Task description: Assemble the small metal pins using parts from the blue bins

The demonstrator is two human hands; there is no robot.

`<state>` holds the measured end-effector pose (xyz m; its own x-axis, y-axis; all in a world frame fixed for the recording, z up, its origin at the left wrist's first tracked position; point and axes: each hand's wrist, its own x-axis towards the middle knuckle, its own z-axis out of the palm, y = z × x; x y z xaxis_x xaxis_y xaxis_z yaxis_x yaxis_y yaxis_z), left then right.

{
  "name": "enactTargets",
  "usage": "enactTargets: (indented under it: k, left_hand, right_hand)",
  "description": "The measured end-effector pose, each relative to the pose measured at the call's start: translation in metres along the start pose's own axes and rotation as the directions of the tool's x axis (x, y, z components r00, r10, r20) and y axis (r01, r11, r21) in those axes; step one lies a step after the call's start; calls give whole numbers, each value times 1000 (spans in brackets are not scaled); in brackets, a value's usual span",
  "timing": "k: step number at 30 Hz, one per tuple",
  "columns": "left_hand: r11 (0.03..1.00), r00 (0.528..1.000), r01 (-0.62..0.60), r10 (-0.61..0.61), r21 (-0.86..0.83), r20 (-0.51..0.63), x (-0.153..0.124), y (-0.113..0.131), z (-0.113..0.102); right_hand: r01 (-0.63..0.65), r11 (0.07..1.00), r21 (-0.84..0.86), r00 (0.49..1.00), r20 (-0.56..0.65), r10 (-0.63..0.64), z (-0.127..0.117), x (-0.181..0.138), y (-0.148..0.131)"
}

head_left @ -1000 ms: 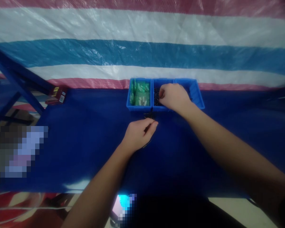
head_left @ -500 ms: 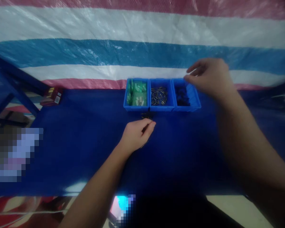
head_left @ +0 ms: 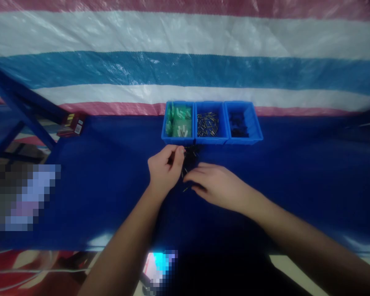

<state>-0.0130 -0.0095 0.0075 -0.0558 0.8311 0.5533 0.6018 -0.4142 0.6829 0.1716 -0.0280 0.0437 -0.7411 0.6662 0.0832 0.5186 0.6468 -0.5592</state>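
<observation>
My left hand is closed in a pinch just in front of the blue bins; whatever its fingertips hold is too small to make out. Beside it on the right, my right hand reaches in low, thumb and fingers brought together near a thin slim piece. What it grips is hidden. Several small dark pieces lie on the blue table between the hands and the bins. One thin brass-coloured pin shows by the right fingertips. Slim metal pins fill part of the middle bin.
The left bin holds green bags with white pieces, and the right bin holds dark parts. A dark red box stands at the table's far left. Behind hangs a striped sheet. A blue frame rises at left.
My right hand has come down from above the right bin to beside my left hand. The left hand has shifted slightly left and away from me.
</observation>
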Motion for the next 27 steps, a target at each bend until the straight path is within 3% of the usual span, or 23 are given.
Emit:
enactTargets:
  k: [3,10,14,16,18,20,24,27]
  left_hand:
    - [1000,1000,-9,9,5,12,0,0,0]
    - [1000,1000,-24,24,-16,21,-1,-2,1]
    - [997,996,-62,65,-38,65,-1,-2,0]
    - [993,989,-95,102,-68,105,-1,-2,1]
    - [985,979,-135,150,-109,138,-1,-2,2]
    - [975,962,-179,202,-131,184,-3,-2,4]
    - [967,932,-218,246,-130,268,-7,-2,10]
    - [963,923,-244,266,-114,277,-9,-2,12]
  right_hand:
    - [41,996,-77,998,40,-38,11,-1,-6]
    - [52,995,-80,998,34,-49,26,-5,-11]
    - [19,999,42,993,-117,-14,18,-7,-9]
    - [37,985,168,957,-290,13,13,-8,-5]
    - [43,965,258,882,-464,85,10,-8,-1]
    - [12,935,355,808,-554,200,10,-8,5]
    - [11,774,633,731,-533,426,17,-7,15]
    - [-10,673,740,710,-468,526,22,-5,20]
